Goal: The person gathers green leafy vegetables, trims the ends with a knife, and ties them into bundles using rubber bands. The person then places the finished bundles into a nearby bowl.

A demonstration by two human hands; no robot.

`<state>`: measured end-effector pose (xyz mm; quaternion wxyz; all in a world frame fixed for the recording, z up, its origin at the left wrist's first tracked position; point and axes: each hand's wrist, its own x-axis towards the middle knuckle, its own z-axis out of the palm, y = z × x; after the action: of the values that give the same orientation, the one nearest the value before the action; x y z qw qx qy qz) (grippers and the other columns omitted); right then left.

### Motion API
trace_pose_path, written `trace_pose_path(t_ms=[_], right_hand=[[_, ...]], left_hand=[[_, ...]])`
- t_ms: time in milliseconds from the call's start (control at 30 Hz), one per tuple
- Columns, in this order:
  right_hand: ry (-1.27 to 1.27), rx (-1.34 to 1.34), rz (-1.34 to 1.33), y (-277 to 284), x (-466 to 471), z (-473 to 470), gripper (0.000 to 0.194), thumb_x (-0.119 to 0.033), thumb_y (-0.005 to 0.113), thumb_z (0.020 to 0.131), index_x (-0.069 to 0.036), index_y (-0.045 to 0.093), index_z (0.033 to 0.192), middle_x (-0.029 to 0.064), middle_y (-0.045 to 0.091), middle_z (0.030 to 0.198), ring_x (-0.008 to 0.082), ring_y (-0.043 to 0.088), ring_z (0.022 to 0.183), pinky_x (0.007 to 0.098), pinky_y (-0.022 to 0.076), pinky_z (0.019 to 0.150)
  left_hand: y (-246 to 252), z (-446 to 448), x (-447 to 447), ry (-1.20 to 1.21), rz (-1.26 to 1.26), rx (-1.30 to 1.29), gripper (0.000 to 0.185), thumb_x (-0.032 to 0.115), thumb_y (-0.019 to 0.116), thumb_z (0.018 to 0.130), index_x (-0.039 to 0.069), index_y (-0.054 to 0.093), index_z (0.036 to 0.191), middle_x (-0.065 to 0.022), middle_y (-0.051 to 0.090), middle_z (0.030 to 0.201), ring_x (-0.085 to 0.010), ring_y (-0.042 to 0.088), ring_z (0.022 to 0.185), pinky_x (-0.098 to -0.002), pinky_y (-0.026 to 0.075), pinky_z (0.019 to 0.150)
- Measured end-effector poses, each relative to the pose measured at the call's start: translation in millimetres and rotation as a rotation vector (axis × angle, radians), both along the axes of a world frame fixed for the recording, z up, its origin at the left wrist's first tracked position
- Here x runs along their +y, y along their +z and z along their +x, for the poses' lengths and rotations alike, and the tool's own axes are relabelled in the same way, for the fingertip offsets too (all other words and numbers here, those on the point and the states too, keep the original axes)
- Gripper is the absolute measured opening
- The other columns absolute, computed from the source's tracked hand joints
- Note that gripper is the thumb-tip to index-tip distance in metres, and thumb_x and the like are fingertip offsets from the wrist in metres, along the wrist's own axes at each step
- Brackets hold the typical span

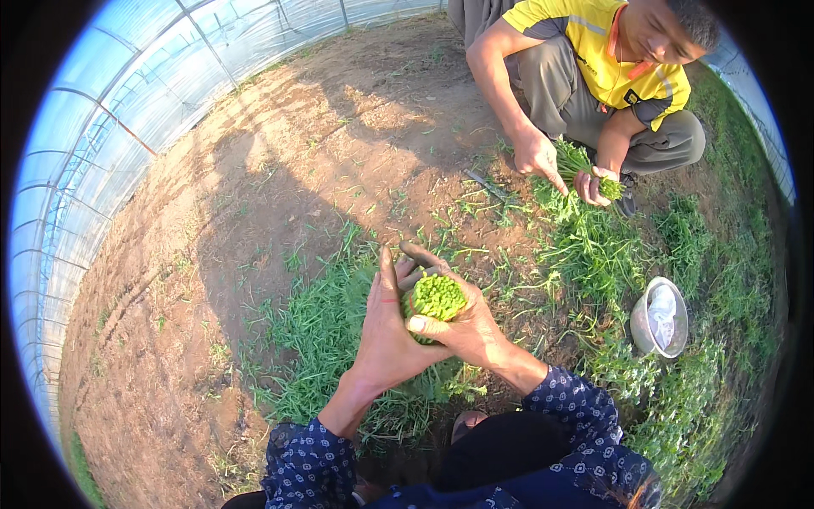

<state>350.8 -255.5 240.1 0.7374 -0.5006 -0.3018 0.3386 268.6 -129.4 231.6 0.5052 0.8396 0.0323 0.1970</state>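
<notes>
Both hands are around a bunch of leafy green vegetables, its pale cut stem ends facing up toward me. My right hand grips it from the right, the thumb lying across the front below the stem ends. On the other side, my left hand cups the bunch with its fingers pointing away from me. A thin red rubber band crosses the left fingers, and a red line also shows at the bunch's left edge. The leafy end is mostly hidden behind my hands. Beneath them lies a heap of cut greens on the soil.
A co-worker in a yellow shirt squats opposite, holding another bunch of greens. A translucent plastic bowl with a white bag stands right. More greens lie between us. A plastic-film greenhouse wall curves along the left.
</notes>
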Motion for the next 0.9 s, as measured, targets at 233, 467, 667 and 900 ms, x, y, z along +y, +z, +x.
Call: trace_pose_path(t_ms=[233,467,667,900], right_hand=[[0.065,-0.574,-0.188,67.1,7.2,12.1,0.082,-0.037,0.078,0.082,0.0,0.038,0.144,0.0203,0.042,0.142,0.0321,0.036,0.137,0.0429,0.0335,0.113],[-0.189,-1.115,-0.13,92.5,7.8,12.9,0.018,-0.004,0.071,0.086,-0.001,0.065,0.102,0.0098,0.065,0.095,0.0242,0.063,0.089,0.0348,0.0496,0.082],[-0.046,-1.401,-0.121,102.9,13.3,24.6,0.02,-0.011,0.071,0.081,-0.004,0.062,0.097,0.0119,0.062,0.091,0.0352,0.06,0.085,0.0426,0.0479,0.076],[0.086,-1.593,-0.236,105.5,18.0,27.4,0.022,-0.009,0.07,0.078,-0.003,0.052,0.089,0.0116,0.054,0.078,0.0338,0.057,0.072,0.043,0.0461,0.066]], left_hand=[[11.8,-4.0,14.7,-0.086,-0.581,0.028,0.097,0.018,0.087,0.073,-0.001,0.028,0.147,-0.0105,0.059,0.125,-0.0178,0.059,0.115,-0.0345,0.049,0.098],[27.3,-17.8,23.9,-0.324,-0.898,-0.009,0.074,0.03,0.082,0.072,0.001,0.05,0.132,-0.0083,0.064,0.111,-0.0167,0.062,0.101,-0.0314,0.049,0.091],[18.9,-22.9,37.2,-0.56,-0.912,0.094,0.068,0.031,0.08,0.074,0.003,0.053,0.129,-0.0082,0.066,0.11,-0.0173,0.061,0.102,-0.0325,0.049,0.091],[9.2,-26.6,33.7,-0.385,-0.946,0.187,0.073,0.03,0.084,0.072,0.001,0.051,0.13,-0.008,0.063,0.114,-0.0165,0.06,0.102,-0.0309,0.049,0.091]])
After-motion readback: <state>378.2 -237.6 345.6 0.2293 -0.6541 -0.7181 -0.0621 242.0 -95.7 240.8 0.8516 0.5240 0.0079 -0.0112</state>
